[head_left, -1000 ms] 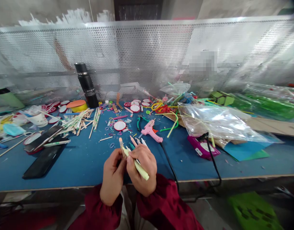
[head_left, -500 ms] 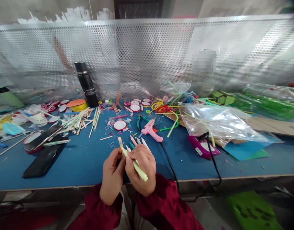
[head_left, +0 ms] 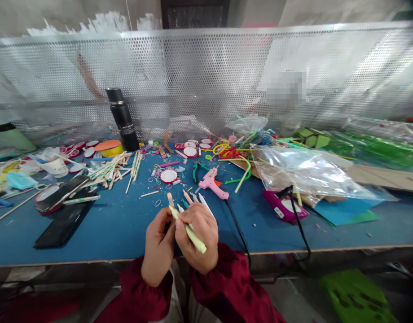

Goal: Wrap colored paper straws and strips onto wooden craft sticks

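Note:
My left hand (head_left: pixel 158 249) and my right hand (head_left: pixel 199 240) are together over the near edge of the blue table (head_left: pixel 119 229), both in dark red sleeves. The right hand is closed round a pale yellow-green stick (head_left: pixel 192 234) that slants up to the left. The left hand's fingers pinch the upper end of that stick and a small bundle of pastel sticks (head_left: pixel 189 198) that fans out above the hands. A pink glue gun (head_left: pixel 211 183) lies just beyond them, its black cord (head_left: pixel 238 231) running off the table edge.
A black bottle (head_left: pixel 123 120) stands at the back before a perforated metal screen (head_left: pixel 206 76). Wooden sticks (head_left: pixel 115 170), red-rimmed discs (head_left: pixel 168 176), a black phone (head_left: pixel 60 223), clear plastic bags (head_left: pixel 304 172) and a magenta device (head_left: pixel 284 207) lie about. A green stool (head_left: pixel 356 296) sits below right.
The hands have shifted very slightly; the yellow-green stick has slid a little within the fingers. Nothing else moved.

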{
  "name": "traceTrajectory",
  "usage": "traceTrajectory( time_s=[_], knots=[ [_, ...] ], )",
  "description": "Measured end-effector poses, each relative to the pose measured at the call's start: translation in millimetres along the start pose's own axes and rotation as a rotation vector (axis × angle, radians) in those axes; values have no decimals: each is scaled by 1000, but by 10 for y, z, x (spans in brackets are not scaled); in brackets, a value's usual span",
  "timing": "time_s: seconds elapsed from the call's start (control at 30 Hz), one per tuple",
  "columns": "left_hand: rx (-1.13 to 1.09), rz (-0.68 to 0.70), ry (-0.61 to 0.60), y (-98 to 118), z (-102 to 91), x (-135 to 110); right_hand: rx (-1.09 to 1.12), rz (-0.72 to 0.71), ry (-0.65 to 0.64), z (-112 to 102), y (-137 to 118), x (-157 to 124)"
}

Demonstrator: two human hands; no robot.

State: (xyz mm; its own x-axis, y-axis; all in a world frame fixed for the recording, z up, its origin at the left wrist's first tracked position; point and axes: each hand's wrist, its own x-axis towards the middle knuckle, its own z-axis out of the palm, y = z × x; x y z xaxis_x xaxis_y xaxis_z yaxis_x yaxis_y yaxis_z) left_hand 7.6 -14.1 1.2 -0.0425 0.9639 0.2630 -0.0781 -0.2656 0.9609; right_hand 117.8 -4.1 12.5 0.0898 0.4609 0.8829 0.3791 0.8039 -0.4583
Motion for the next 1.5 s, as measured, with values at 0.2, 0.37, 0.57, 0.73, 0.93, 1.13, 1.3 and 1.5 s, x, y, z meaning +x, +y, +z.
traceTrajectory(
  time_s=[0.2, 0.37, 0.57, 0.73, 0.93, 1.13, 1.3, 1.5],
  knots=[
    [-4, -4, -28, -9, 2, -16, 16, -11, 79, 4, 0, -22],
    [3, 7, -37, -21, -10, -14, 9, 11, 82, -16, 3, -26],
    [38, 35, -32, -35, -25, -24, 14, 6, 28, -11, 14, -8],
    [39, 39, -32, -43, -25, -22, 19, -12, 26, -3, 27, -4],
    [37, 44, -33, -38, -23, -11, 40, -16, 15, 0, 31, 0],
    [48, 35, -30, -33, -24, -13, 43, -12, 21, 2, 29, 4],
    [56, 30, -29, -39, -25, -22, 39, 0, 0, -2, 36, -4],
    [86, 35, -28, -39, -25, -15, 31, -7, 8, 2, 34, -1]
  ],
)
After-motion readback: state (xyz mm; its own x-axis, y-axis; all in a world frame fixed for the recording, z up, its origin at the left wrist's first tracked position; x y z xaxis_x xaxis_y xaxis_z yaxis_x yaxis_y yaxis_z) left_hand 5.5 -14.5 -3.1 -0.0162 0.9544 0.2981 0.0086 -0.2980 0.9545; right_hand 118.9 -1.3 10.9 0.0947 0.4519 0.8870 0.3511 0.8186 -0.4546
